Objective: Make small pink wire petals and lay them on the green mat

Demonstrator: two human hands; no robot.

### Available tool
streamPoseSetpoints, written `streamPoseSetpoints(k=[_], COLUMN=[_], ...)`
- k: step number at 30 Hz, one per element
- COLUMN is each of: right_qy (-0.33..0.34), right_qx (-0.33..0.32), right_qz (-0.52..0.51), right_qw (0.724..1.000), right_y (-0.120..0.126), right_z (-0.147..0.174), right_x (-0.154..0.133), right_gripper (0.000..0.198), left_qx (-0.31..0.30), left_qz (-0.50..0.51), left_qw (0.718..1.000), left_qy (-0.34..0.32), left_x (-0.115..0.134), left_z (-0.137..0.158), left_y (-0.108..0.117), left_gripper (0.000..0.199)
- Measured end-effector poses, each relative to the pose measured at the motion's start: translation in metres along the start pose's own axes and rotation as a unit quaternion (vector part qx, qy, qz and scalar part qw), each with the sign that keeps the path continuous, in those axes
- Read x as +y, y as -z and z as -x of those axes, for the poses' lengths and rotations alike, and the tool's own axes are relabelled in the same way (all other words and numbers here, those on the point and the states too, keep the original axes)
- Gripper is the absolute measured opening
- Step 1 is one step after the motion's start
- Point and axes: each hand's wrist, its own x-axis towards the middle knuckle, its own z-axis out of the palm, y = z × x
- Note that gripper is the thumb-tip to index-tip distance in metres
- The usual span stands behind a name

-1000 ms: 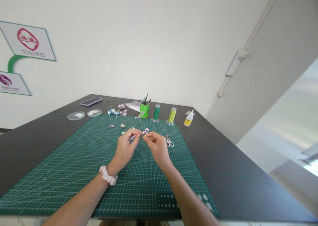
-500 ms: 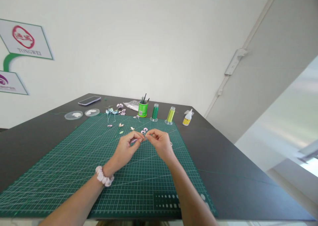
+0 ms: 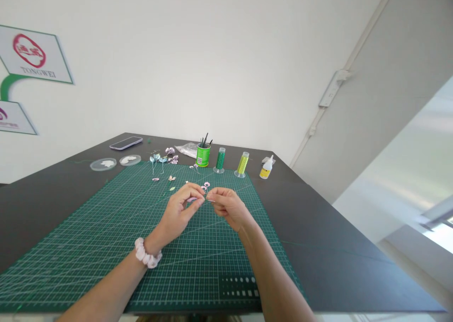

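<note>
1. The left hand [image 3: 182, 211] curves over the green cutting mat [image 3: 198, 260], its thumb and forefinger closing to a narrow pinch at the tips.
2. A lilac piece [image 3: 191, 200] sits in that grip, showing between the thumb and the curled fingers; the hand covers part of it.
3. The right hand [image 3: 228, 206] faces it, fingertips just beside the left ones, thumb and forefinger also pressed together narrowly. What lies between them is too small to tell.
4. A white scrunchie [image 3: 146, 253] circles the left wrist.
5. Just beyond the fingertips are pink pieces [image 3: 207, 184], partly hidden by the hands.
6. Farther left on the mat lie a pale green leaf [image 3: 172, 188], a peach piece [image 3: 171, 178] and a small pink piece [image 3: 155, 179].
7. Near the mat's far edge are blue flowers [image 3: 163, 160] on thin stems, with lilac flowers [image 3: 170, 151] behind them.
8. Two clear dishes [image 3: 92, 165] holding white pieces [image 3: 107, 163] rest at the left, near a phone [image 3: 126, 143].
9. Along the far side, left to right, stand a green tin [image 3: 202, 156] of dark tools [image 3: 205, 139], a dark green spool [image 3: 220, 160], a yellow-green spool [image 3: 242, 163] and a glue bottle [image 3: 266, 169], all upright.
</note>
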Motion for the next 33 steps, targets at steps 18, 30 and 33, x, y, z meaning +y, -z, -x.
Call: streamPoseSetpoints(k=[18, 30, 33], right_qy=[0.0, 0.053, 0.079], right_qx=[0.028, 0.092, 0.103], right_qz=[-0.051, 0.057, 0.096], right_qw=[0.998, 0.993, 0.987], right_y=[-0.016, -0.019, -0.019], right_z=[-0.002, 0.0, -0.001], right_x=[0.014, 0.015, 0.017], right_gripper=[0.028, 0.02, 0.02], left_qx=[0.08, 0.096, 0.095], left_qz=[-0.063, -0.108, -0.11], left_qw=[0.993, 0.989, 0.989], left_qy=[0.051, 0.039, 0.039], left_x=[-0.004, -0.008, -0.01], left_z=[-0.001, -0.001, 0.0], left_y=[-0.001, -0.002, -0.002], left_gripper=[0.015, 0.014, 0.014])
